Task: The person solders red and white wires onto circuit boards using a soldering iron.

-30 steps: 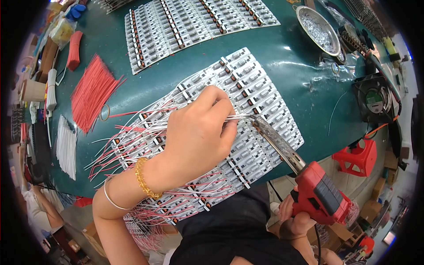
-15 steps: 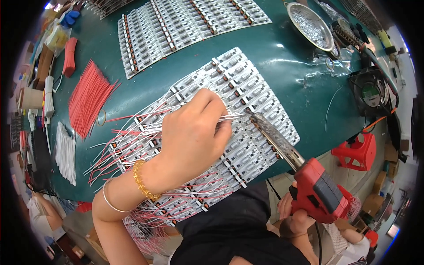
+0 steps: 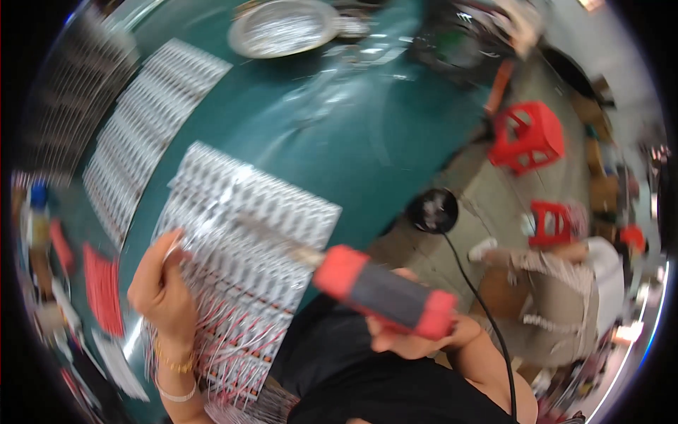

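My right hand (image 3: pixel 406 344) grips a red and black soldering gun (image 3: pixel 385 288). Its long metal tip points left and reaches over a grey-white panel of small circuit boards (image 3: pixel 282 201). At the panel's left edge, my left hand (image 3: pixel 164 293) is closed in a pinch on what look like white wires (image 3: pixel 171 245), though motion blurs them. Red and white wires (image 3: pixel 229 318) trail from the panel's near part, beside my left wrist. Where the tip meets the panel is too smeared to tell contact.
A second board panel (image 3: pixel 145 120) lies at the far left. Bundles of red wires (image 3: pixel 104 293) and white wires (image 3: pixel 120 364) lie left. A metal bowl (image 3: pixel 282 28) stands at the back, a fan (image 3: pixel 452 46) back right. Red stools (image 3: pixel 528 138) and another person (image 3: pixel 565 297) are on the right.
The view has swung right, showing more floor and the person there. Relative to the panel, my left hand has moved from its middle to its left edge. The soldering gun stays in my right hand.
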A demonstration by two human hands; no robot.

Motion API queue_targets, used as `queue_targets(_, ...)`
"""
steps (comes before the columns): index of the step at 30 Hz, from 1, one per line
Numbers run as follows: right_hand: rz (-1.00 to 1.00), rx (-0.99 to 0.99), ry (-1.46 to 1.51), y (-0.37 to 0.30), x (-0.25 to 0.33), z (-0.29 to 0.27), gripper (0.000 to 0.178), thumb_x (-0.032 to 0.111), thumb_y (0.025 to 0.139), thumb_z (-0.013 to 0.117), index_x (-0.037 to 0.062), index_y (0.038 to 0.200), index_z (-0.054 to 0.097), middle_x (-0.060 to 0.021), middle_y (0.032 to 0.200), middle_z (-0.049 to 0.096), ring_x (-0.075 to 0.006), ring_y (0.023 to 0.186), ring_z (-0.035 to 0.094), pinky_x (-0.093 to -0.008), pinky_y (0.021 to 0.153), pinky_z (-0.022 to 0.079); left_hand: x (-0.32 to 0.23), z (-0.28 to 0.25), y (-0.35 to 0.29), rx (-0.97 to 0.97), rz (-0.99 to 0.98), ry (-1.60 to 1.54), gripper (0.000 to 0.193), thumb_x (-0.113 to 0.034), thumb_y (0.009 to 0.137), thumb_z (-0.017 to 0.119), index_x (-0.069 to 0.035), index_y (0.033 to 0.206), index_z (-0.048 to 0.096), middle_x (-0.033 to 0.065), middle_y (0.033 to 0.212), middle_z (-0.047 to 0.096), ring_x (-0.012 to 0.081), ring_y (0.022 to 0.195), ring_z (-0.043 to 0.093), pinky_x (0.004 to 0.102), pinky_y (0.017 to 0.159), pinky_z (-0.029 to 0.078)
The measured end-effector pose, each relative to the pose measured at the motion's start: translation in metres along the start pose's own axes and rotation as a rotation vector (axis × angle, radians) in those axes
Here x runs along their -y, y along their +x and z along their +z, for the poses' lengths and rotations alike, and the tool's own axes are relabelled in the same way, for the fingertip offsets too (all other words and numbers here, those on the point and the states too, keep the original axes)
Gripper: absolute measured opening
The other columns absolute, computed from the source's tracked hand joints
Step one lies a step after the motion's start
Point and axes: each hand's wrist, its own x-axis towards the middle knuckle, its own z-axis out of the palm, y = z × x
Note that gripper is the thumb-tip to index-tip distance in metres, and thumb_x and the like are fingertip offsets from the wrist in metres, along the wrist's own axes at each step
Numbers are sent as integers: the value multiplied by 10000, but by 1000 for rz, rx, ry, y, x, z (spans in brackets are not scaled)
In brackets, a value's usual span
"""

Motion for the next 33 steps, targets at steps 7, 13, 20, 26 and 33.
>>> queue_targets(7, -89, -158, 294, -8, 7, 10, 524, 124, 725, 764, -9, 1136, 469, -107, 916, 634, -204, 779, 654, -267, 659, 496, 31, -12, -3, 142, -107, -155, 101, -21, 905, 517, 3, 1003, 523, 15, 793, 522, 60, 658, 473, 185, 579, 368)
queue_targets(13, -147, -237, 277, -18, -1, 7, 498, 133, 726, 748, 9, 1100, 443, -118, 860, 639, -260, 735, 649, -281, 613, 485, -10, 6, -3, 135, -129, -30, 137, -89, 857, 625, 37, 902, 597, 103, 731, 573, 164, 657, 532, 289, 598, 455)
queue_targets(20, -124, -217, 269, -18, 4, 10, 538, 155, 722, 759, 0, 1137, 454, -125, 896, 639, -256, 773, 656, -284, 645, 495, -19, 4, 1, 194, -24, 209, 207, -139, 826, 650, 51, 894, 602, 142, 784, 589, 228, 711, 543, 327, 677, 465)
queue_targets(26, -81, -135, 143, -7, 7, 19, 533, 187, 717, 772, 6, 1130, 488, -109, 939, 632, -210, 815, 648, -310, 707, 500, 3, -7, -1, 206, -24, 174, 75, 15, 783, 577, -8, 800, 508, 49, 824, 453, 151, 747, 451, 236, 620, 362)
queue_targets(33, 419, -112, 452, -60, -19, -3, 813, 590, 729, 647, -19, 1216, 418, 0, 524, 445, -155, 473, 497, -288, 509, 416, -26, 0, 4, 259, -66, 28, 103, -40, 722, 640, -21, 785, 562, 88, 780, 526, 193, 571, 528, 286, 483, 408)
